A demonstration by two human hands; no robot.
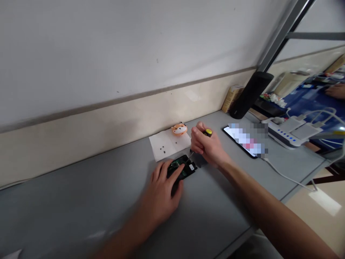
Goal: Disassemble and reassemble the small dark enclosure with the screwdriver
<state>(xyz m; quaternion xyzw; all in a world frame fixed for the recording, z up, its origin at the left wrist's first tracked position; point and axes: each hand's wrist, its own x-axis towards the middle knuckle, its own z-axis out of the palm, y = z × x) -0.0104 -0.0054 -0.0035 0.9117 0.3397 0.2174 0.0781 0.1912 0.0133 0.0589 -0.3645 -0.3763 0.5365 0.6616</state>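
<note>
A small black device with an exposed green circuit board [185, 173] lies on the grey desk, a white label near its right end. My left hand [164, 189] holds it down, thumb on the near side and fingers across the top. Wrapped round the handle of a screwdriver [208, 132] with a yellow-capped end is my right hand [207, 145]. The thin shaft slants down to the left and its tip meets the board near my left index finger; the exact contact is too small to make out. Several tiny dark screws [163, 149] rest on white paper [156, 144] behind the device.
An orange animal-faced case [179, 128] sits at the paper's back edge. To the right are a lit phone [239, 140] on a cable, a white power strip [288, 133], a black cylinder [252, 94] and a small box [231, 98]. Another person's hand [335, 91] shows far right.
</note>
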